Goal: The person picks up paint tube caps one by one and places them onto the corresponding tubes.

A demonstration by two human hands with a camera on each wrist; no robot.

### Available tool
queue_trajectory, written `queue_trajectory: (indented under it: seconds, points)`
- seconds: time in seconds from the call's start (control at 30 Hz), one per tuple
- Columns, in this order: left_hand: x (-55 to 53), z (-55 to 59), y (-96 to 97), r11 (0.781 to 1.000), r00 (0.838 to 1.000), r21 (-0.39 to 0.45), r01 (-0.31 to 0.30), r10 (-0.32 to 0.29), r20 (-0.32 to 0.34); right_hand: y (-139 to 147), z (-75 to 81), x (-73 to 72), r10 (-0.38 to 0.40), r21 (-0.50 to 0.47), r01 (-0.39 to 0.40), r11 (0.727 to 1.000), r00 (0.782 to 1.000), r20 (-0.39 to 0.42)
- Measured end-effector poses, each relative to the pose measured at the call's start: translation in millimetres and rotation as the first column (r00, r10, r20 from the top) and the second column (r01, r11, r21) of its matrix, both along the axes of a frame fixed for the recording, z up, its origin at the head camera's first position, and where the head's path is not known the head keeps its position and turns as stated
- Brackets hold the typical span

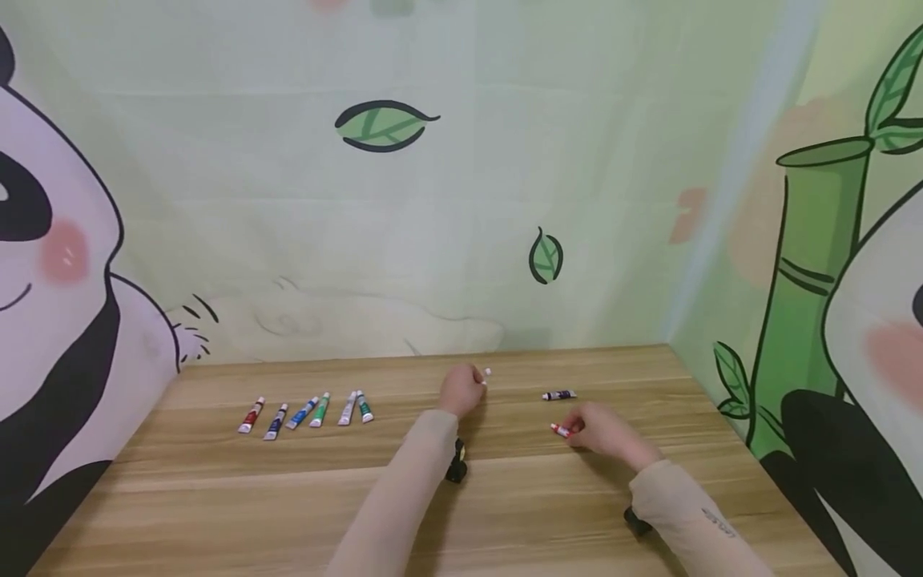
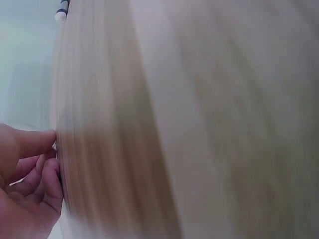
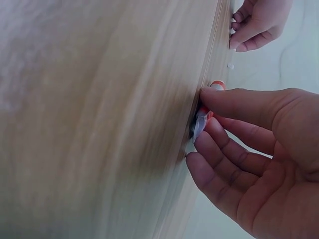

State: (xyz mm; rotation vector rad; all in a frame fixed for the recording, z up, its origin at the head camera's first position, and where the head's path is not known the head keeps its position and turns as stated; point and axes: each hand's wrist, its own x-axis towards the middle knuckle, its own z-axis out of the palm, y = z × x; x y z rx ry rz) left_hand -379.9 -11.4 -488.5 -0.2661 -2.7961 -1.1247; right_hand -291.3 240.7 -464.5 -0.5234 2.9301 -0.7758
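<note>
My right hand [image 1: 602, 435] pinches a small red-and-white paint tube [image 1: 560, 430] between thumb and fingers, low over the wooden table. In the right wrist view the tube's red end [image 3: 218, 84] sticks out past the thumb. Farther back and to the left, my left hand [image 1: 463, 390] has thumb and fingertips together at the table surface, at a paint tube whose white cap [image 1: 487, 372] shows beyond the fingers. The rest of that tube is mostly hidden by the hand. A dark paint tube [image 1: 558, 395] with a white cap lies just behind the red one.
On the left of the wooden table [image 1: 238, 497] several paint tubes lie in a loose row, among them a red one [image 1: 251, 416], a light green one [image 1: 320, 410] and a dark green one [image 1: 365, 407]. A printed cloth backdrop [image 1: 469, 176] borders the table's back and sides.
</note>
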Motion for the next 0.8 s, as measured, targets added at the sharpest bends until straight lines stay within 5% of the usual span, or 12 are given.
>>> queue_trajectory:
  seconds: [0.33,0.67,0.8]
  points:
    - [4.1,6.8,-12.2,0.993,0.993,-0.026,0.119,-0.119,-0.014,0,1.0,1.2,0.012,-0.026,-0.012,1.0,1.0,0.001]
    - [5.8,14.0,-29.8,0.989,0.99,-0.046,0.14,-0.14,0.019,3,2.7,1.3,0.015,-0.091,-0.011,0.996,0.999,0.04]
    - [3.4,23.7,-41.3,0.991,0.991,0.014,0.134,-0.134,0.02,7,9.6,-4.3,0.014,-0.117,-0.01,0.993,0.999,0.032]
